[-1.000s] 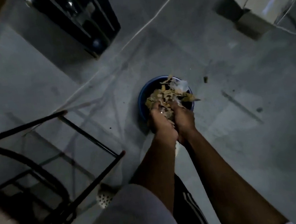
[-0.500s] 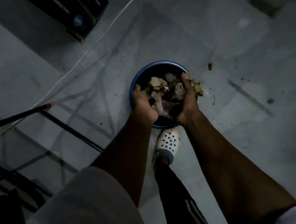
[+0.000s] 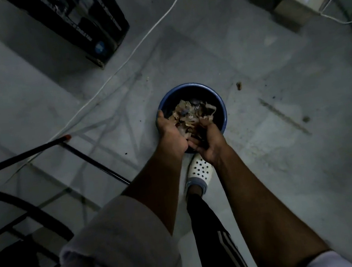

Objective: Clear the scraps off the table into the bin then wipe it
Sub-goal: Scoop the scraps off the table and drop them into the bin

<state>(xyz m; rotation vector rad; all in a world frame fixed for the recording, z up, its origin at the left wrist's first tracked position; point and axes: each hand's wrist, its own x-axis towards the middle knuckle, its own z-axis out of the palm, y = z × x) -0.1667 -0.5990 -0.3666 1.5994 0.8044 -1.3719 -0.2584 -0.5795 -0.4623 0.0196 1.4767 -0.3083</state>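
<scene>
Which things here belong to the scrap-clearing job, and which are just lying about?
Job: round blue plastic bin, crumpled brown scraps, left hand, right hand.
Lying about: white floor cable, black slatted rack, worn white perforated clog.

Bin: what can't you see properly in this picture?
Head view only.
- Bin near rim: behind left hand and right hand.
- Bin bottom: under scraps.
- What the scraps are: too dark, blurred.
- Whether the right hand grips scraps: too dark.
- Shoe toe: behind right hand.
</scene>
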